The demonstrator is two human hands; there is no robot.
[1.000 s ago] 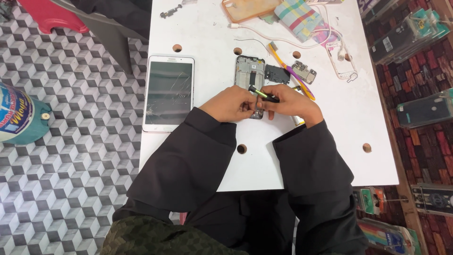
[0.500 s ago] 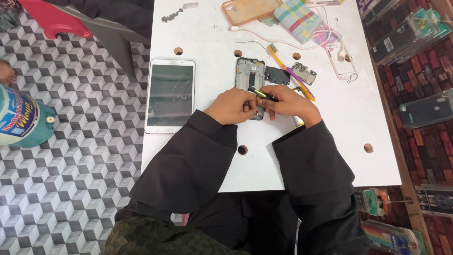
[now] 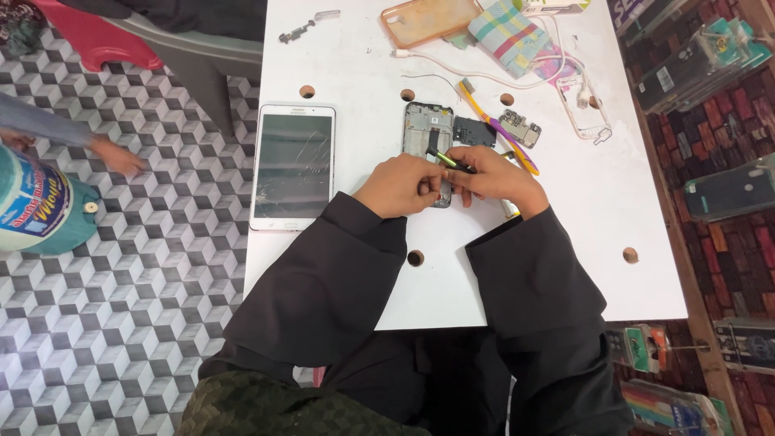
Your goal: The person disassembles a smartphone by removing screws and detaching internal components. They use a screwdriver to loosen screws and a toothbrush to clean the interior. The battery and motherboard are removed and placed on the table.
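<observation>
Change since a second ago: my hands sit in the same spot over the opened phone [image 3: 428, 133]; the black-and-green tool has barely shifted. At the left edge of view, another person's hand [image 3: 117, 155] now reaches over the tiled floor, where none showed before.

Left hand: my left hand [image 3: 401, 184] lies on the white table [image 3: 565, 242], curled on the lower half of the opened phone, fingers bent in and pinching at its lower end. Closed in a grip, though what exactly the fingertips hold I cannot tell.

Right hand: my right hand [image 3: 496, 178] meets the left from the other side, fingers closed around the screwdriver [image 3: 449, 161], whose tip points up and left onto the phone's frame.

Opened phone: flat on the table, just right of the white tablet [image 3: 293, 165], upper half bare, lower half under my hands.

Near the phone: a small black cover piece [image 3: 473, 131] just to its right, then a circuit board [image 3: 521, 128] and a yellow-and-purple toothbrush [image 3: 496, 125] slanting beside them. Farther up the table lie an orange phone case [image 3: 430, 19] and a striped cloth [image 3: 507, 34].

Hidden or unclear: the phone's lower end and the spot where the tool tip touches are covered by my fingers. Small parts inside the frame are too fine to make out. A blue cylinder [image 3: 36, 206] is cut off at the left edge.
</observation>
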